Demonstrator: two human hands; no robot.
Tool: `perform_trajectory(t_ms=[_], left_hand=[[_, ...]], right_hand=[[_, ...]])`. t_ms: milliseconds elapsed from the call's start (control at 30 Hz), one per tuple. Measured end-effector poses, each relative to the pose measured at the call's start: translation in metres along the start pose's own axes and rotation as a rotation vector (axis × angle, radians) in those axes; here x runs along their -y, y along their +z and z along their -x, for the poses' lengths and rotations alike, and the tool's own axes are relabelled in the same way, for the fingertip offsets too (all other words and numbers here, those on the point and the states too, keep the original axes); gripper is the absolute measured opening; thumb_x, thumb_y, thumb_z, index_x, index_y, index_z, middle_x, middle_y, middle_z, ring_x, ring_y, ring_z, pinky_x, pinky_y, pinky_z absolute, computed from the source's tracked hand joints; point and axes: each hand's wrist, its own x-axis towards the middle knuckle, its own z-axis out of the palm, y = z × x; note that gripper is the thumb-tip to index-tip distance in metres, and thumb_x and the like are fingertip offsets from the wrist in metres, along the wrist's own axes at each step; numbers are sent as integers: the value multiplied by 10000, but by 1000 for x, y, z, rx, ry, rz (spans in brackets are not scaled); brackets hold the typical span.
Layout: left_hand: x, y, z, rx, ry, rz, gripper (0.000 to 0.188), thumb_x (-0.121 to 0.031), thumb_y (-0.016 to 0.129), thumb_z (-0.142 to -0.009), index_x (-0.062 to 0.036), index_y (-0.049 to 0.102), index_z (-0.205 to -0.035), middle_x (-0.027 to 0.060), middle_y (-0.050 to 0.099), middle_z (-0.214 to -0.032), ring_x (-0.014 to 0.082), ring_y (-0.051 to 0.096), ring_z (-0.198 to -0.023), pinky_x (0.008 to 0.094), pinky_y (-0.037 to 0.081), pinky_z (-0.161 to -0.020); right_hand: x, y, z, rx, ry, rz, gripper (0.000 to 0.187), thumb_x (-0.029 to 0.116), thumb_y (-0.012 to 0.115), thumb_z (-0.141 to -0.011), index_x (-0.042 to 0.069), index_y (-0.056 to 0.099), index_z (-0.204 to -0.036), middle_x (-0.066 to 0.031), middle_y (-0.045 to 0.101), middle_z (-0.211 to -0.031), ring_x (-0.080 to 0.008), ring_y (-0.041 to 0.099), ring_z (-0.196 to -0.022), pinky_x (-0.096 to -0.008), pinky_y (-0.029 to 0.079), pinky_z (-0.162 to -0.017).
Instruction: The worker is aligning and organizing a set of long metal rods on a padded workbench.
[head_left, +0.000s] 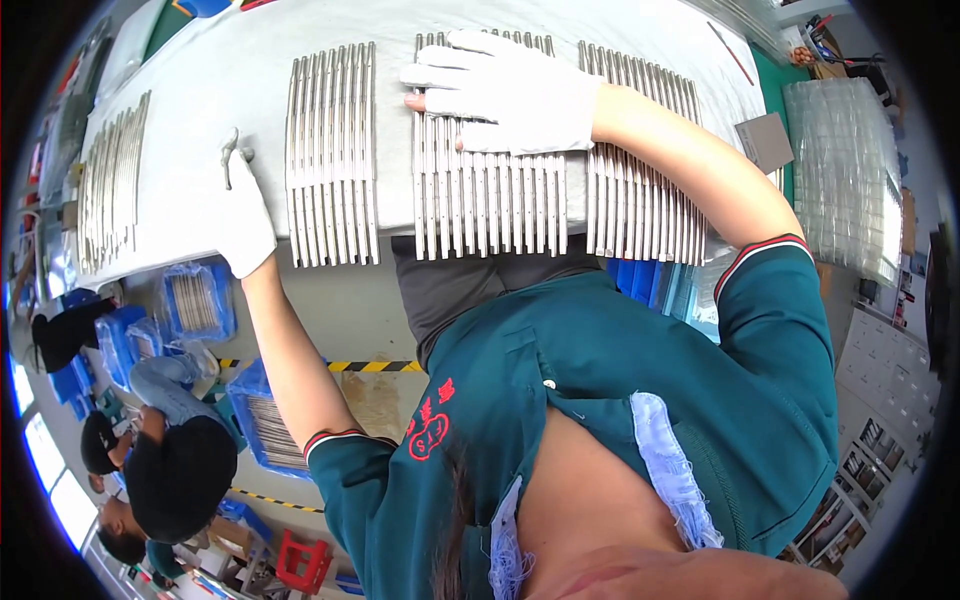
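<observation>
My right hand, in a white glove with bare fingertips showing, lies flat with fingers spread across the middle row of slim metal rods. The rods lie side by side, their near ends at the table's front edge. My left hand, also white-gloved, is at the front of the table, left of another row of rods and apart from it. A small grey piece shows at its closed fingertips; its kind is unclear, as the glove blends into the white tabletop.
More rods lie in rows at the right and far left of the white-covered table. A grey box and stacked clear plastic trays stand at right. Blue crates of rods and seated people are at lower left.
</observation>
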Motion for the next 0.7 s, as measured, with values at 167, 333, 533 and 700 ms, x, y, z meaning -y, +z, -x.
perform_trajectory(t_ms=[167, 333, 533, 700], left_hand=[[-4, -1, 0, 0, -23, 29, 349, -235, 399, -959, -90, 522, -1251, 81, 618, -1004, 150, 568, -955, 279, 399, -890], [-3, -1, 1, -11, -10, -5, 347, -245, 401, -958, -101, 530, -1245, 77, 629, -995, 148, 576, -935, 275, 410, -872], [-2, 0, 1, -22, 15, -3, 344, -253, 399, -958, -116, 534, -1242, 75, 637, -994, 151, 581, -919, 279, 415, -854], [-3, 1, 2, -32, 21, 1, 341, -258, 395, -958, -136, 540, -1242, 74, 646, -989, 149, 586, -899, 279, 418, -842]], right_hand=[[-1, 2, 0, -9, 3, -3, 544, 373, 418, -895, 111, 365, -1369, -100, 283, -1456, -259, 232, -1356, -430, 103, -1129], [0, 1, 0, -14, 1, 3, 542, 380, 410, -901, 114, 362, -1371, -100, 287, -1454, -260, 237, -1353, -428, 105, -1129], [0, 5, -6, -15, 5, 7, 551, 403, 394, -909, 122, 349, -1381, -101, 292, -1451, -249, 242, -1353, -425, 111, -1129], [3, 10, -12, -56, 15, 7, 556, 419, 388, -916, 126, 345, -1386, -103, 306, -1444, -238, 244, -1353, -411, 113, -1131]])
